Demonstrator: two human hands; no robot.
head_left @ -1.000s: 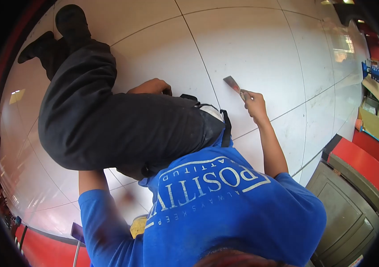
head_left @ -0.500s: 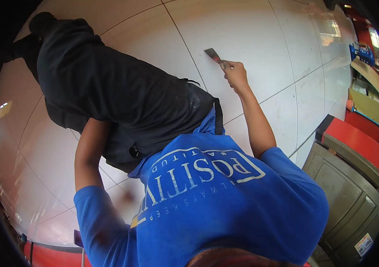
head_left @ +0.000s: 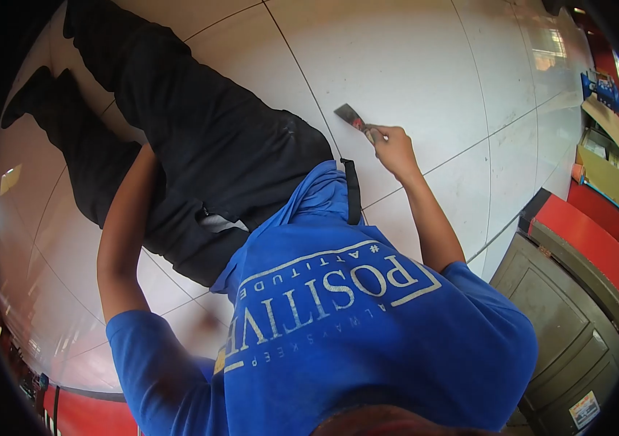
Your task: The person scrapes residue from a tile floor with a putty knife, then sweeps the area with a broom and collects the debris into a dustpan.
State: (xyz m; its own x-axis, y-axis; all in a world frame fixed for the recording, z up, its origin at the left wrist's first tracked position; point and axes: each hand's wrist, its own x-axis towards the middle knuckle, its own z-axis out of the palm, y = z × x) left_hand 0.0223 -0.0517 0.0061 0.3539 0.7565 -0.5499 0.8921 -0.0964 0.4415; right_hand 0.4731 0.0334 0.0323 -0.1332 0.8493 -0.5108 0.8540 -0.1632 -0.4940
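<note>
My right hand (head_left: 395, 149) is shut on the handle of a scraper (head_left: 350, 115) with a flat metal blade. The blade tip rests on the white tiled floor (head_left: 411, 65), right beside a dark grout line. My blue shirt (head_left: 353, 327) with white lettering fills the lower middle of the view. My legs in black trousers (head_left: 208, 145) stretch up and to the left across the tiles. My left forearm (head_left: 124, 232) runs up along the trousers, and the hand itself is hidden behind the leg.
A grey metal cabinet (head_left: 563, 327) with a red top (head_left: 585, 243) stands close at the right. Behind it at the far right are cardboard pieces (head_left: 600, 167) and a blue object (head_left: 598, 87). A red strip (head_left: 91, 414) borders the floor at the lower left.
My legs have gone from bent to stretched out up and left. My left hand, seen on the floor a second ago, is now hidden behind the leg. The scraper hand has shifted slightly.
</note>
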